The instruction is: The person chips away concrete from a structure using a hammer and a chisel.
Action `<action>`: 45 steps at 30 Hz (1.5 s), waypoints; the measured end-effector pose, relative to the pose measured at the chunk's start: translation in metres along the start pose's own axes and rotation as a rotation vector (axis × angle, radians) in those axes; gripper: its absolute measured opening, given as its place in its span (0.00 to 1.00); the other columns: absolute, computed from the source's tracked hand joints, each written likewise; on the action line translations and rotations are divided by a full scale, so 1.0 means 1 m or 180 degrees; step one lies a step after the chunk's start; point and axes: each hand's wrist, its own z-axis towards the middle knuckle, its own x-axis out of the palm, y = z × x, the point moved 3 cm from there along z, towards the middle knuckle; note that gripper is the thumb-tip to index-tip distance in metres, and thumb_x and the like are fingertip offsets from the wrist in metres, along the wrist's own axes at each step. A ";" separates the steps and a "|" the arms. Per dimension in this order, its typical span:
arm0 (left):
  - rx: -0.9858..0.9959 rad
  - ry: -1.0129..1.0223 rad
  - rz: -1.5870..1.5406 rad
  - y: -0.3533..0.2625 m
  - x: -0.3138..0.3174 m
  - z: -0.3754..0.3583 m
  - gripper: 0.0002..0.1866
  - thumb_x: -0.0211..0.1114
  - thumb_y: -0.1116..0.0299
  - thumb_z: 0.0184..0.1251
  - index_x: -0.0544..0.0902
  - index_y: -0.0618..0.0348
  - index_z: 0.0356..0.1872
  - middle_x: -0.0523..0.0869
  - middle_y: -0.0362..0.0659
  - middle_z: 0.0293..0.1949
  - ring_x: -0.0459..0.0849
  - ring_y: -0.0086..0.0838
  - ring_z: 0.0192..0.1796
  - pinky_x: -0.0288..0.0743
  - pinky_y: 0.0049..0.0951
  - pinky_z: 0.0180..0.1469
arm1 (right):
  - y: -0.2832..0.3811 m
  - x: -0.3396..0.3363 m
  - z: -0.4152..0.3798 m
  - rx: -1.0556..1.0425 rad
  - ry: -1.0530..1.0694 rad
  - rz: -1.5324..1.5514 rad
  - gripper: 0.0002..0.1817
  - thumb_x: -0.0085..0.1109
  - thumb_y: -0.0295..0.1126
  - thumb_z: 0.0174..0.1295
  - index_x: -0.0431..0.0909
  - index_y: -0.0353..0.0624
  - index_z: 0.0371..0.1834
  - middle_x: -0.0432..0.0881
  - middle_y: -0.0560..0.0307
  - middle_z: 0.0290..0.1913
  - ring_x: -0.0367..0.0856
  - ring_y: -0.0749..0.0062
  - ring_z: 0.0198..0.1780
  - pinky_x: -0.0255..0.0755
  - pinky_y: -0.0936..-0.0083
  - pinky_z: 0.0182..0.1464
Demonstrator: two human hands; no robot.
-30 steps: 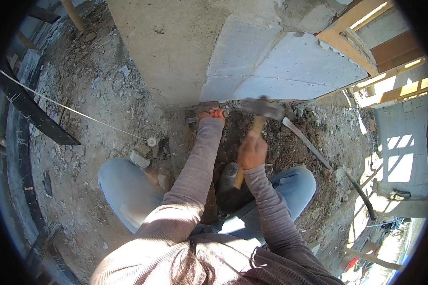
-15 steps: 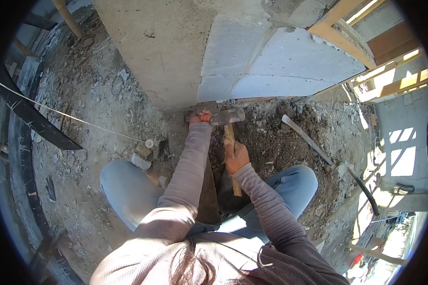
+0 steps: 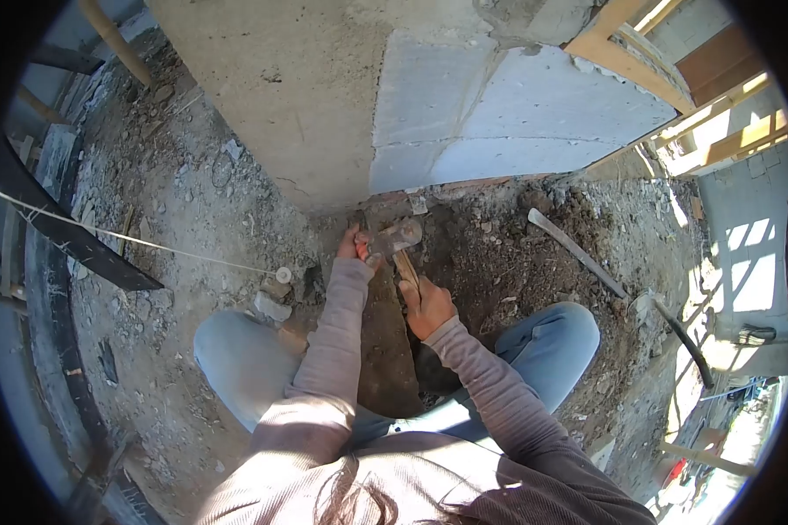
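My right hand (image 3: 429, 308) is wrapped round the wooden handle (image 3: 406, 268) of a sledgehammer. The hammer's blocky metal head (image 3: 401, 234) is tilted and slightly blurred, right beside my left hand (image 3: 350, 245). My left hand is closed on an orange-handled tool (image 3: 362, 251); the rest of that tool is hidden by the fingers and the hammer head, so its kind cannot be told. Both hands are low over the ground, in front of the foot of a concrete wall (image 3: 298, 96) and between my bent knees.
Pale blue-grey panels (image 3: 508, 114) cover part of the wall. A long bar (image 3: 578, 251) lies on loose soil at right. A white string (image 3: 131, 236) runs to a small round spool (image 3: 283, 275) at left. Stones (image 3: 272, 306) and rubble surround me. Timber framing (image 3: 639, 66) stands at upper right.
The hammer head has shifted left and down and tilted, with my right hand turning the handle. My left hand has moved slightly down. The whole view has shifted a little.
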 end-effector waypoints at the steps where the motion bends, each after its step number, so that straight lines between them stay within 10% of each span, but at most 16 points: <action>1: -0.0034 -0.0007 0.0067 -0.003 0.004 0.003 0.14 0.59 0.66 0.68 0.70 0.50 0.21 0.73 0.37 0.19 0.77 0.26 0.26 0.79 0.27 0.37 | 0.000 -0.003 -0.005 0.0299 0.0199 0.0158 0.17 0.54 0.40 0.69 0.74 0.33 0.39 0.76 0.35 0.21 0.80 0.35 0.30 0.72 0.54 0.29; 4: 0.0694 -0.1166 -0.0404 0.001 0.023 -0.028 0.15 0.53 0.56 0.76 0.72 0.56 0.33 0.76 0.39 0.26 0.80 0.28 0.30 0.81 0.33 0.36 | 0.013 -0.011 -0.027 0.0070 0.0179 0.0495 0.19 0.55 0.41 0.68 0.72 0.31 0.38 0.77 0.34 0.20 0.79 0.32 0.27 0.72 0.49 0.27; 6: 0.0477 -0.0946 0.0289 -0.007 0.021 -0.044 0.08 0.62 0.70 0.68 0.74 0.58 0.30 0.75 0.39 0.25 0.82 0.28 0.33 0.79 0.29 0.42 | 0.024 -0.016 -0.038 -0.0042 0.0133 0.0749 0.20 0.55 0.42 0.68 0.72 0.30 0.39 0.76 0.34 0.19 0.79 0.33 0.25 0.72 0.50 0.25; 10: -0.1738 -0.0334 -0.3080 -0.017 0.028 -0.059 0.10 0.57 0.77 0.66 0.70 0.66 0.46 0.77 0.43 0.29 0.82 0.30 0.29 0.81 0.28 0.33 | 0.032 -0.006 -0.051 -0.0235 0.0340 0.1050 0.23 0.55 0.44 0.69 0.72 0.27 0.43 0.75 0.34 0.17 0.78 0.35 0.21 0.71 0.50 0.22; 19: -0.1049 -0.0996 -0.3287 -0.022 0.069 -0.050 0.08 0.57 0.82 0.58 0.73 0.66 0.40 0.78 0.45 0.31 0.84 0.33 0.29 0.85 0.29 0.33 | 0.025 -0.004 -0.048 0.0194 0.0409 0.1309 0.22 0.53 0.44 0.70 0.72 0.29 0.37 0.74 0.36 0.15 0.79 0.37 0.22 0.72 0.53 0.24; 32: 0.0239 -0.1338 -0.0228 0.008 0.077 -0.020 0.05 0.59 0.74 0.64 0.74 0.63 0.37 0.80 0.48 0.37 0.82 0.35 0.39 0.77 0.40 0.53 | 0.014 -0.028 -0.032 0.0371 0.0144 0.1632 0.24 0.51 0.46 0.71 0.72 0.28 0.40 0.73 0.37 0.14 0.77 0.37 0.20 0.71 0.52 0.23; 34: -0.1558 -0.1379 -0.3986 -0.010 0.067 -0.014 0.07 0.58 0.70 0.64 0.74 0.64 0.35 0.80 0.47 0.35 0.83 0.35 0.40 0.67 0.43 0.63 | 0.014 -0.033 -0.029 0.0318 0.0106 0.1497 0.23 0.51 0.46 0.71 0.71 0.29 0.40 0.73 0.38 0.14 0.77 0.37 0.20 0.71 0.53 0.23; 35: -0.1595 -0.1398 -0.3969 -0.006 0.072 -0.015 0.07 0.58 0.70 0.64 0.74 0.64 0.35 0.80 0.47 0.35 0.83 0.35 0.40 0.67 0.43 0.63 | 0.016 -0.038 -0.026 0.0258 0.0084 0.1378 0.23 0.51 0.46 0.71 0.71 0.30 0.40 0.73 0.39 0.14 0.77 0.38 0.19 0.71 0.53 0.22; 37: -0.0021 -0.1499 -0.0712 -0.017 0.068 -0.016 0.06 0.58 0.71 0.60 0.75 0.63 0.33 0.81 0.46 0.33 0.84 0.36 0.40 0.62 0.46 0.66 | 0.030 -0.047 -0.023 -0.0032 0.0079 0.1557 0.22 0.52 0.46 0.71 0.70 0.31 0.40 0.72 0.40 0.14 0.77 0.39 0.19 0.71 0.53 0.22; 42: -0.0527 -0.1323 -0.0642 -0.025 0.061 -0.012 0.05 0.56 0.72 0.61 0.77 0.64 0.33 0.82 0.44 0.31 0.85 0.38 0.43 0.61 0.47 0.67 | 0.075 -0.080 -0.018 -0.1261 -0.0077 0.1133 0.21 0.53 0.47 0.70 0.71 0.36 0.43 0.77 0.41 0.19 0.79 0.43 0.20 0.76 0.54 0.24; 45: -0.0412 -0.1314 -0.0591 -0.013 0.076 -0.022 0.08 0.55 0.72 0.63 0.78 0.65 0.37 0.85 0.45 0.37 0.85 0.41 0.49 0.61 0.46 0.68 | 0.045 -0.021 -0.004 -0.0559 -0.0067 0.1099 0.22 0.52 0.48 0.69 0.71 0.36 0.43 0.79 0.42 0.22 0.80 0.44 0.20 0.77 0.55 0.26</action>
